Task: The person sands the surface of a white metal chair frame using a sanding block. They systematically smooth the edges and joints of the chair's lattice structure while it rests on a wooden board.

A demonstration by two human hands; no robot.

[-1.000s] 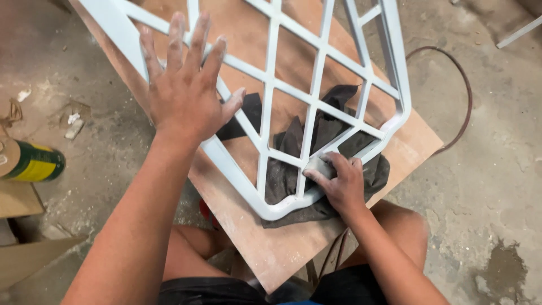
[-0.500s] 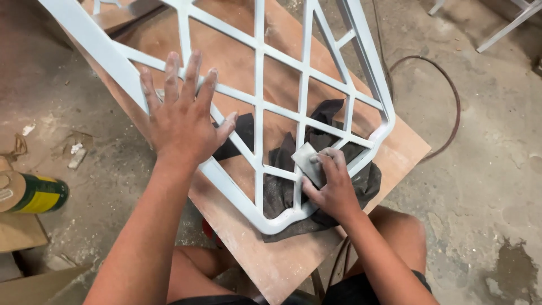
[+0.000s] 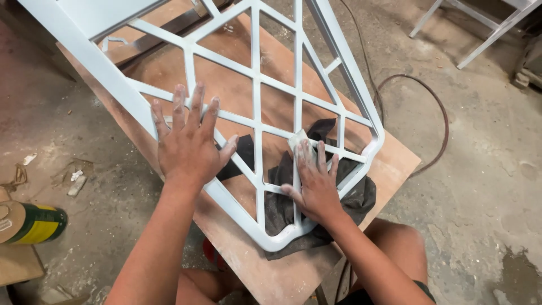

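1. Pressing flat on the white lattice frame [image 3: 254, 113], the left hand [image 3: 189, 144] has its fingers spread apart, palm down on the frame's left rail. It sits at much the same spot on the rail as a sec ago, so the frame looks steadied, not shifted by the hand.
2. The right hand [image 3: 316, 181] has crept up the upright bar. A sec ago it was down near the rounded corner; now its fingers lie together, pinning a small pale sanding pad [image 3: 297, 138] vs. the bar where a diagonal crosses it.
3. My read — the rubbing is working its way up from the corner toward the middle of the lattice, w/ lots of bars above not yet reached.
4. The frame lies on the brown board [image 3: 395, 164], a dark cloth [image 3: 350, 197] under its near end.
5. Long axis runs from the rounded corner near the person's knees up and away to the upper left — the corner points back at the person.
6. A green-and-yellow can [image 3: 34, 223] lies on the floor, well apart to the left.
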